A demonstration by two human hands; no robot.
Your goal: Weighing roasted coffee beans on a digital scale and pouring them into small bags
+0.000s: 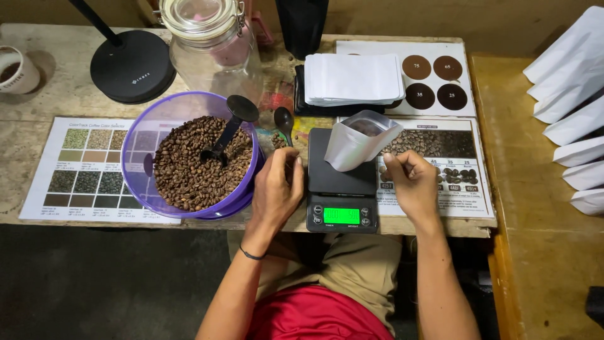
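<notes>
A purple bowl [135,135] full of roasted coffee beans stands left of centre, with a black scoop [226,129] stuck in the beans. My left hand [277,189] grips the handle of a black spoon [284,119] between the bowl and a black digital scale [340,189]. An open white pouch [355,146] leans on the scale's platform, beans visible inside. My right hand [412,182] rests just right of the pouch on a printed bean chart [465,141], fingers pinched together; whether they hold anything I cannot tell.
A glass clip-top jar [211,41] and a black lamp base [132,66] stand at the back. A stack of white pouches [352,79] lies behind the scale, more pouches [576,119] at right. A colour chart [82,167] lies left, a cup [16,69] far left.
</notes>
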